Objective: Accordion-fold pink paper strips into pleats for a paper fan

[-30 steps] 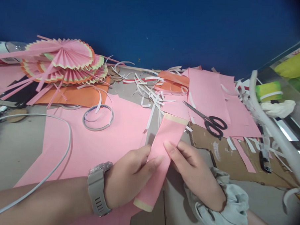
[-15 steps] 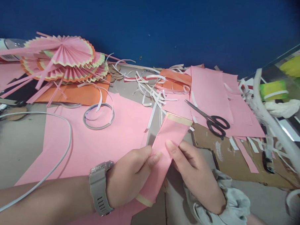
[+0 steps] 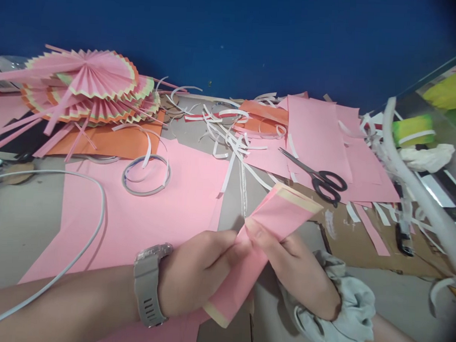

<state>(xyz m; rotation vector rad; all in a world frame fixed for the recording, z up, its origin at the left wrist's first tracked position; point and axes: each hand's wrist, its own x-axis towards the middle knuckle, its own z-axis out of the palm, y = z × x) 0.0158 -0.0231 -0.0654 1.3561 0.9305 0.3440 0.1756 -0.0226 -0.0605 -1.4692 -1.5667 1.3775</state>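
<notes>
Where both hands (image 3: pixel 197 273) (image 3: pixel 301 275) pinch it, pink paper (image 3: pixel 286 211) bends

So it's a long, narrow piece of folded pink paper (image 3: pixel 286 210), with a pale yellow band running across each short end. It's pinched around the middle between the left hand (image 3: pixel 193 270) and the right hand (image 3: pixel 301 270), held at a slant over the bench (image 3: pixel 25 227). The upper end points away to the right, the lower one comes back toward the left. There's a kink by the thumbs, and the layers look kinda parted at the top end. Can't tell how many layers, tho.
</notes>
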